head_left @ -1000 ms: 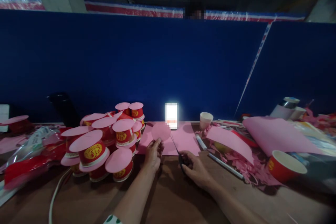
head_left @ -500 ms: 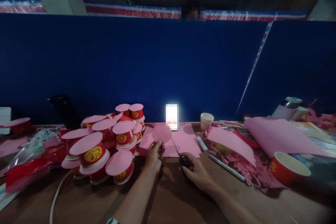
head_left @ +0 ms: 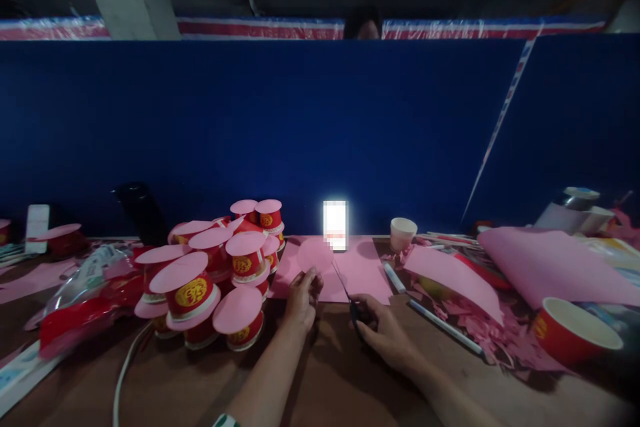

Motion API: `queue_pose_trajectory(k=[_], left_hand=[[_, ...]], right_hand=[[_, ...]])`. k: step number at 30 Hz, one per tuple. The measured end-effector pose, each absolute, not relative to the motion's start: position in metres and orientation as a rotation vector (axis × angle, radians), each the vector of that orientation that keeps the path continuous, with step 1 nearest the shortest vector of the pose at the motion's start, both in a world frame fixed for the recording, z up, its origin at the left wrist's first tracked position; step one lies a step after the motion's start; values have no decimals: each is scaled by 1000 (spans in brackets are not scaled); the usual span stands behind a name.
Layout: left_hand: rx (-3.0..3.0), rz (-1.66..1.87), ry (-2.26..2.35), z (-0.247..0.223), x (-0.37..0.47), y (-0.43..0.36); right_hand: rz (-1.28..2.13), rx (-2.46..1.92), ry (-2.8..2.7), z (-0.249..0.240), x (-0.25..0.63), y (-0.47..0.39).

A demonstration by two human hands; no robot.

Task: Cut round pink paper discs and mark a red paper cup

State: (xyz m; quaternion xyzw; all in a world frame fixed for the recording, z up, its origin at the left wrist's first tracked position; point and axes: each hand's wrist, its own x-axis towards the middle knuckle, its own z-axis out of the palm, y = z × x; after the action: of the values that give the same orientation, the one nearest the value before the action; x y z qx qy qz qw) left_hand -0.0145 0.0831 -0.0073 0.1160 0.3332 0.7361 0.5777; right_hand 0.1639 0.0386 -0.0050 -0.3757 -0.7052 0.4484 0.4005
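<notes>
Pinched between the fingers of my left hand [head_left: 303, 297] is a round pink paper disc [head_left: 315, 254]. My right hand [head_left: 377, 321] is closed on dark-handled scissors [head_left: 343, 280], whose thin blades point up and left to the disc's right edge. Beneath them a pink paper sheet [head_left: 367, 280] lies flat on the brown table [head_left: 320, 387]. To the left of my left hand stand several stacked red paper cups [head_left: 194, 293] with pink discs on top.
A lit phone [head_left: 335, 223] stands behind the sheet. On the right are a white cup [head_left: 403, 233], a marker [head_left: 446, 327], pink scraps [head_left: 505, 333], and a red cup [head_left: 575, 330]. A red plastic bag [head_left: 90, 313] lies left. A blue partition [head_left: 320, 120] rises behind.
The whole view has shifted, so things appear a little farther right. Both hands keep nearly the same hold on the disc and the scissors.
</notes>
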Motion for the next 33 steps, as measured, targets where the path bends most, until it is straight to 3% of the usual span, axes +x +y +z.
queue_pose_trajectory(k=[33], left_hand=[[310,1609,691,5,-4,69]], right_hand=[[1162,-926,-1769,-2,163,37]])
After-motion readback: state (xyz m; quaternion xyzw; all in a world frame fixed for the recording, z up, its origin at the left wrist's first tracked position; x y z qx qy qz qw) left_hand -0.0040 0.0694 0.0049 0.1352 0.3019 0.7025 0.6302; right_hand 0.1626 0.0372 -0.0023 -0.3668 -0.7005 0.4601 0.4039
